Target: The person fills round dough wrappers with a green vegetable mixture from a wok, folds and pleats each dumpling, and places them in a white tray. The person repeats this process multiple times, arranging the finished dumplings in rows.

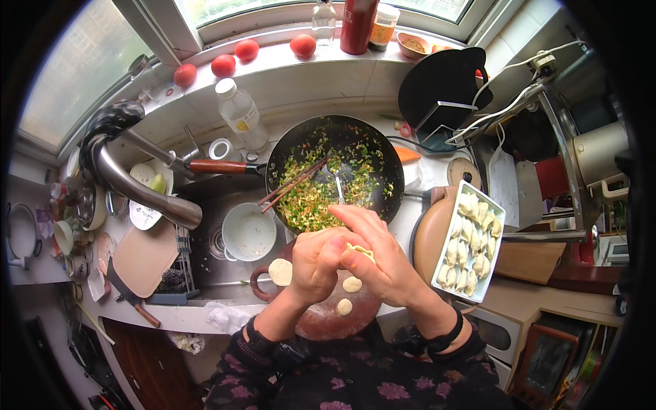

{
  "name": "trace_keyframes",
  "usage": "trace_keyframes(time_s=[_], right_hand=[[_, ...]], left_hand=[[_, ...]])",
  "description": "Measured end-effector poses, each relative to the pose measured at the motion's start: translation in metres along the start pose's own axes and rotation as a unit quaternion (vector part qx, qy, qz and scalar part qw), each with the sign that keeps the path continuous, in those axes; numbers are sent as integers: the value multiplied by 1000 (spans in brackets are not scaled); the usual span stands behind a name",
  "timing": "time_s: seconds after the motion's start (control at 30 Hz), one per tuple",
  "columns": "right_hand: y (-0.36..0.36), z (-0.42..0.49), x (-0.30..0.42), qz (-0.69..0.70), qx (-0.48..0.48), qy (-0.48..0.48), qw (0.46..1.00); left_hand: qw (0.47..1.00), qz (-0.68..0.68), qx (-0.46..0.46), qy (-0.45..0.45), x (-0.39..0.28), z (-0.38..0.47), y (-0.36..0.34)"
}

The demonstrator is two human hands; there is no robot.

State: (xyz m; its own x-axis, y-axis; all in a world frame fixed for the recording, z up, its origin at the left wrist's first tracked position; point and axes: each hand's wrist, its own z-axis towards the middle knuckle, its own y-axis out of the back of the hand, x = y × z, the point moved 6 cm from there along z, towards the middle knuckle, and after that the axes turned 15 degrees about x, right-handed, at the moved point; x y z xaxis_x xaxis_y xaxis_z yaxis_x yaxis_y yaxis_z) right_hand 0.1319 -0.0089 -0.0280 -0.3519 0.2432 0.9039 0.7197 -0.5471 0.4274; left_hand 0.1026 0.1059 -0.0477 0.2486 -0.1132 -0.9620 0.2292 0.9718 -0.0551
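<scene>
My left hand [318, 261] and my right hand [376, 256] meet above a round wooden board, pinching a dumpling [361, 251] between them; only its pleated edge shows. On the floured board [328, 323] below lie a flat dough wrapper [280, 272] at the left and two small dough discs [352, 285]. Just beyond my hands stands a frying pan [389, 148] of chopped vegetable filling [307, 205], with a pair of chopsticks [294, 184] and a metal spoon [339, 187] in it. To the right, a white tray [499, 225] holds several rows of folded dumplings [469, 243].
The tray rests on a brown round appliance [428, 251]. At the left are a sink [205, 277] with a white pot [248, 231], a curved faucet [154, 189], a cutting board [145, 259] and a knife [125, 287]. A plastic bottle [243, 115] stands behind. Tomatoes [303, 45] line the sill.
</scene>
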Motion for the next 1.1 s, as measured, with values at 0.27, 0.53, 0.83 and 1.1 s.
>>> trace_keyframes(time_s=[0.27, 0.53, 0.83, 1.1], right_hand=[[-5, -7, 10, -29, -57, 35, 997], [-17, -17, 19, -65, -94, 88, 989], [-48, -79, -20, 86, 27, 59, 994], [-52, -133, -51, 499, 86, -72, 859]], left_hand=[[983, 167, -10, -72, -18, 1, -4], [980, 167, -21, -103, -16, -18, -21], [965, 230, 2, -126, -7, -63, -55], [943, 326, 29, -57, 2, -59, -96]])
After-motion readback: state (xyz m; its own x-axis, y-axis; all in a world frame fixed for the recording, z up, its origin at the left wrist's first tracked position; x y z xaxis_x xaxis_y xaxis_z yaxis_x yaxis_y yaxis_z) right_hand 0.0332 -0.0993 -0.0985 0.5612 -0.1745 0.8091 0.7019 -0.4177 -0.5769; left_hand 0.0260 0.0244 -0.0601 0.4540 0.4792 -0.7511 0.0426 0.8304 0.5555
